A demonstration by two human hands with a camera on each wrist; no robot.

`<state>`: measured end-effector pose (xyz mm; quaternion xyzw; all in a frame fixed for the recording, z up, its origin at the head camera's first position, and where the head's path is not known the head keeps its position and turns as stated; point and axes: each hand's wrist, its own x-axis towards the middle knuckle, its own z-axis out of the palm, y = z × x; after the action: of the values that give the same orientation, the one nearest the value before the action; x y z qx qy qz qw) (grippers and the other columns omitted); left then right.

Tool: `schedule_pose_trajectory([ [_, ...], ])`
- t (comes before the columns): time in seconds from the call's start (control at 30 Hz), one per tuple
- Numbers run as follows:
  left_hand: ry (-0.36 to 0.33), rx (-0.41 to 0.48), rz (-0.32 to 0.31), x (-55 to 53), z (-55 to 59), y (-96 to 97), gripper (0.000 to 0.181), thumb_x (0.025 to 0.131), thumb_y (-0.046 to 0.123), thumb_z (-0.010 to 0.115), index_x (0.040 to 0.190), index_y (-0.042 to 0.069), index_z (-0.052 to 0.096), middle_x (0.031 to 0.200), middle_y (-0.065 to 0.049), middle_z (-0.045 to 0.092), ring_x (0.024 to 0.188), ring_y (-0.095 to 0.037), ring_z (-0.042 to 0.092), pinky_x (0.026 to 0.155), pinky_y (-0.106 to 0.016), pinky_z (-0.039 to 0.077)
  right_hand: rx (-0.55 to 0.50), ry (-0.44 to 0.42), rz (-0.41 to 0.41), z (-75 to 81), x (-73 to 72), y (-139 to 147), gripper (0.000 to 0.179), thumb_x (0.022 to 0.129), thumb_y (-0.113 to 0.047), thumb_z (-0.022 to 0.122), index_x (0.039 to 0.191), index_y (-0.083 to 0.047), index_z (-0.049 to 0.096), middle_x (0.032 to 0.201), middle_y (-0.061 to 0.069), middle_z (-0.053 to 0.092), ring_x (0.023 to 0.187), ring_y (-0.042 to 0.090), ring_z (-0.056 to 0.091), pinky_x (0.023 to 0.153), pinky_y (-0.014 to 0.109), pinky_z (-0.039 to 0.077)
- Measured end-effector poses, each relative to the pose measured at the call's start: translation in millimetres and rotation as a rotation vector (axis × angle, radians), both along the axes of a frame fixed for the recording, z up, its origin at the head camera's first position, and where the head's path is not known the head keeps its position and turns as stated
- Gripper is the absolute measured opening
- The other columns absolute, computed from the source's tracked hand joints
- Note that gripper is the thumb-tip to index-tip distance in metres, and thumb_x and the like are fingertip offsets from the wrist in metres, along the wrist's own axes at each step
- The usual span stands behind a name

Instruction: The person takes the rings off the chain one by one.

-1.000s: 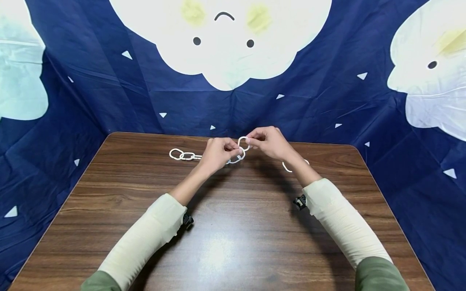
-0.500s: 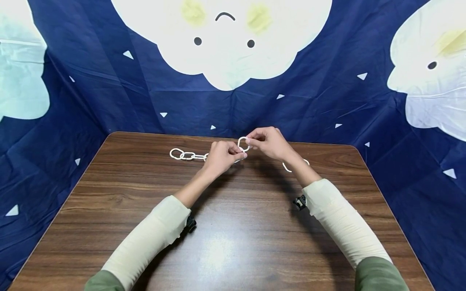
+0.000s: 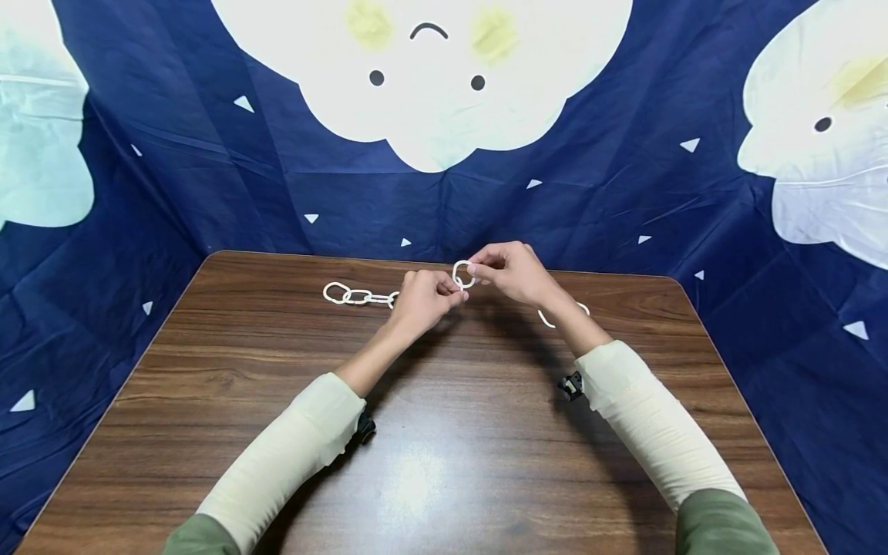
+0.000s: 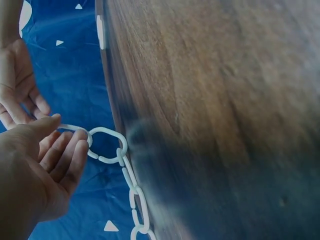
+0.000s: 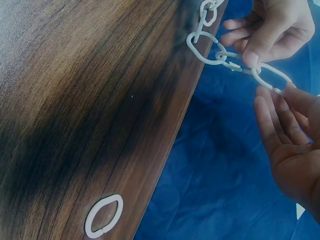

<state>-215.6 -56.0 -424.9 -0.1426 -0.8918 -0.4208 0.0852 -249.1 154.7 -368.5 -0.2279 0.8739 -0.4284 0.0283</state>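
Observation:
My left hand [image 3: 425, 297] pinches the end portion of a white plastic chain [image 4: 145, 206] between thumb and fingers. The chain trails leftward along the far part of the table. Close to its right, my right hand [image 3: 516, 271] pinches a white oval link [image 5: 283, 74], held up off the table. This link overlaps the chain's end link [image 5: 245, 71] at the left thumb and looks threaded through it; the contact point is partly hidden by the fingertips. A single loose link [image 5: 104, 216] lies on the table below my right forearm, which partly covers it in the head view.
The brown wood-grain table [image 3: 444, 401] ends just beyond both hands. Dark blue cloth [image 3: 444, 208] with white clouds and triangles hangs behind and at both sides. A small black device [image 3: 572, 385] sits at my right sleeve cuff, and another [image 3: 365, 428] at the left.
My left hand has shifted slightly right and toward me, its fingers now covering more of the chain's end link. The right hand stays nearly still with its link.

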Motion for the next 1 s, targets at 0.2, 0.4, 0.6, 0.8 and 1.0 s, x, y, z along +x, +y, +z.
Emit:
schedule_pose_trajectory([
  [0.2,-0.010,-0.033,0.017,-1.1,-1.3,-2.5,0.010,0.097,0.021,0.088,0.095,0.011,0.088,0.091,-0.003,0.088,0.088,-0.019,0.084,0.087,-0.043,0.065,0.011,0.015,-0.001,-2.5,-1.1,1,0.014,0.106,-0.017,0.081,0.112,-0.006,0.087,0.104,0.012,0.087,0.096,0.039,0.085,0.074,0.018,0.060],
  [0.4,-0.008,-0.058,0.020,-2.7,0.1,-5.4,0.009,0.097,0.020,0.086,0.098,0.011,0.088,0.093,-0.003,0.088,0.091,-0.021,0.083,0.088,-0.044,0.064,0.010,0.021,-0.007,-4.2,-2.0,0,0.015,0.105,-0.017,0.081,0.112,-0.005,0.087,0.103,0.012,0.087,0.095,0.040,0.084,0.073,0.018,0.059],
  [0.6,0.011,-0.076,-0.013,-4.4,2.6,-8.1,0.011,0.099,0.020,0.083,0.102,0.010,0.086,0.096,-0.003,0.088,0.093,-0.021,0.082,0.090,-0.044,0.063,0.009,0.013,-0.020,-4.8,-1.5,0,0.016,0.106,-0.018,0.081,0.113,-0.004,0.086,0.103,0.012,0.087,0.096,0.043,0.083,0.073,0.020,0.059],
  [0.8,0.035,-0.055,-0.059,-6.0,1.9,-9.6,0.009,0.103,0.017,0.082,0.105,0.008,0.083,0.102,-0.005,0.087,0.094,-0.021,0.079,0.091,-0.044,0.063,-0.006,-0.017,-0.023,-5.9,-1.3,2,0.020,0.108,-0.017,0.078,0.117,0.000,0.084,0.106,0.020,0.086,0.094,0.038,0.085,0.076,0.024,0.064],
  [1.0,0.092,-0.058,-0.083,-8.4,1.1,-11.0,0.008,0.105,0.012,0.081,0.108,0.005,0.081,0.106,-0.009,0.087,0.096,-0.024,0.077,0.092,-0.044,0.063,-0.024,-0.059,-0.027,-8.1,0.5,2,0.022,0.109,-0.014,0.076,0.120,0.004,0.082,0.111,0.025,0.085,0.093,0.040,0.085,0.075,0.023,0.066],
])
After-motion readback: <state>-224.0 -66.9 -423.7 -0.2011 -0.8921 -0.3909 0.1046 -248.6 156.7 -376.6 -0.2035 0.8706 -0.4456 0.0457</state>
